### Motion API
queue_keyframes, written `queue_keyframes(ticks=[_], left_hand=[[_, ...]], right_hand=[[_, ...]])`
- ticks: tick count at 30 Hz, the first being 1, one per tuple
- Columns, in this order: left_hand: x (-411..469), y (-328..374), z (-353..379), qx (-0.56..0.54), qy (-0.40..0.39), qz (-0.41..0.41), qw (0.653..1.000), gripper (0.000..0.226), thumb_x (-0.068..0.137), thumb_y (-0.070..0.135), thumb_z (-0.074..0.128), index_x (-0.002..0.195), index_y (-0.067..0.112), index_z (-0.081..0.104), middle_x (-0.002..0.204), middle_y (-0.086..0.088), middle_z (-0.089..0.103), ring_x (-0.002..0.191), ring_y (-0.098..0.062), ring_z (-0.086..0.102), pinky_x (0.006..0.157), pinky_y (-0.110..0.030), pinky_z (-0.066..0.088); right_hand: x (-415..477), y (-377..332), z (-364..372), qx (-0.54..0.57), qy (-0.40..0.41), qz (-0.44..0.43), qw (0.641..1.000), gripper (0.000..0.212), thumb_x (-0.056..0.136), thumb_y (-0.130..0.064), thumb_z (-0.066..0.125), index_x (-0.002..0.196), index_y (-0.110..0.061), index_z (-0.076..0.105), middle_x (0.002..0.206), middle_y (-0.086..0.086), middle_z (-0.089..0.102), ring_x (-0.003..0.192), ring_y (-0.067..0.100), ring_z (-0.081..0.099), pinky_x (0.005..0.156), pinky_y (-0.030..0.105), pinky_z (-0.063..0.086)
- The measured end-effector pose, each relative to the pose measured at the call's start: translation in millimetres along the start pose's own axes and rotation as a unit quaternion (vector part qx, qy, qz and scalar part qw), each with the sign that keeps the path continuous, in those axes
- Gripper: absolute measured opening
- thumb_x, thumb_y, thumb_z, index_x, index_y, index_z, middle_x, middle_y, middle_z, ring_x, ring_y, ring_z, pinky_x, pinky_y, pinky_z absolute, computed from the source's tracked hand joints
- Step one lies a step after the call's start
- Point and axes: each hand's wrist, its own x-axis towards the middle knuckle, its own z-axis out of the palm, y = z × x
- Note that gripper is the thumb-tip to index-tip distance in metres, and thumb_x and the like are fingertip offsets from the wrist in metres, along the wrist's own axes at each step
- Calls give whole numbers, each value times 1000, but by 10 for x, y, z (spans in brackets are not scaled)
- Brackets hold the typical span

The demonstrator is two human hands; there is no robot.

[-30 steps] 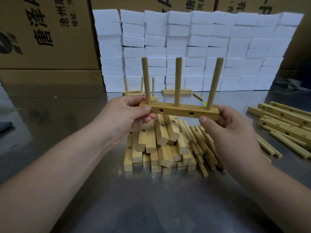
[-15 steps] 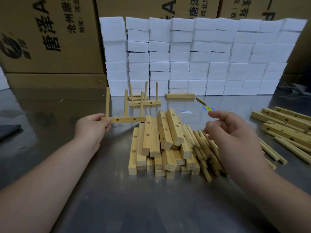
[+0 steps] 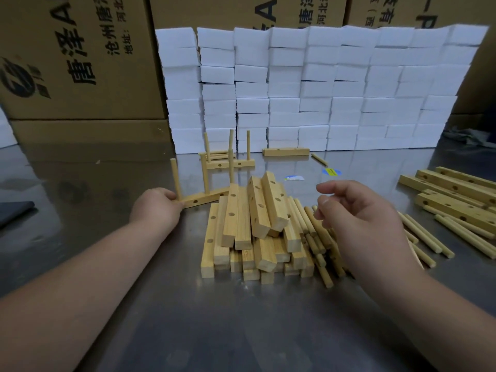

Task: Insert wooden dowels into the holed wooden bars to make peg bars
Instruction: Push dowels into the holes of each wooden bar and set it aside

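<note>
tabletop, peg bar in left hand

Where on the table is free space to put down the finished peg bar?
The table is bare left of the bar pile, around the left hand, and in front of the pile. Crowded: loose dowels and long bars at right.

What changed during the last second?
The right hand let go of the finished peg bar and hovers empty over the loose dowels. The left hand carried it left and down beside the pile of bars, still gripping its end. The pile stayed put.
</note>
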Motion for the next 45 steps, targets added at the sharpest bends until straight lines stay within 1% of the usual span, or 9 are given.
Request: queue_keyframes(ticks=[7,14,20,24,26,36,39,42,45], left_hand=[[247,45,70,24,-40,-9,999,31,87,37,60,116,26,64,114,-3,64,104,-29,56,92,-41,46],[561,249,382,27,-63,26,997,26,91,29,55,112,19,67,114,-5,64,101,-29,57,91,-37,45],[864,440,664,31,-92,55,994,25,92,29,50,106,22,69,102,-4,66,93,-28,60,88,-37,48],[1070,483,765,53,-79,55,994,25,91,26,51,111,27,66,111,-3,64,96,-27,58,90,-35,47],[1152,495,797,71,-74,62,993,25,91,25,50,110,28,66,108,-2,64,89,-24,57,78,-29,46],[1372,520,905,104,-70,67,990,24,92,21,45,105,17,65,96,-6,64,74,-21,53,56,-28,36],[1351,530,912,92,-52,53,993,25,91,21,46,113,14,56,103,-6,61,76,-22,50,58,-30,35],[1300,535,914,45,-44,26,998,39,90,18,44,129,18,38,95,-7,59,71,-23,56,47,-27,33],[1203,517,878,-7,-43,7,999,52,89,17,41,140,22,30,93,-6,60,63,-22,59,42,-25,34]], right_hand=[[-16,-32,-12,12,-4,-4,1000,16,85,-19,56,77,-31,64,63,-12,64,51,0,52,47,10,43],[-43,-58,8,-12,-20,-22,999,13,72,-31,52,71,-31,65,59,-12,63,51,-1,53,48,9,40],[-38,6,16,-60,-31,-62,996,22,71,-34,54,88,-47,61,65,-9,64,61,3,57,55,15,44],[-48,51,14,-125,-13,-116,985,18,74,-43,54,90,-47,60,68,-17,64,70,0,59,58,5,41],[-56,58,30,-154,-3,-137,979,25,69,-47,48,91,-45,59,70,-19,63,69,-4,58,58,0,38],[-80,88,52,-171,-23,-157,972,20,71,-47,47,84,-49,61,66,-16,62,40,9,53,45,26,47],[-90,64,55,-187,-17,-161,969,20,70,-47,46,84,-49,60,67,-19,62,41,8,52,43,16,44],[-71,35,41,-234,-18,-166,958,20,70,-44,46,86,-45,57,78,-27,60,62,-9,55,54,-3,36],[-36,31,9,-237,-14,-134,962,18,69,-41,54,85,-46,58,81,-32,57,70,-15,52,62,-6,34]])
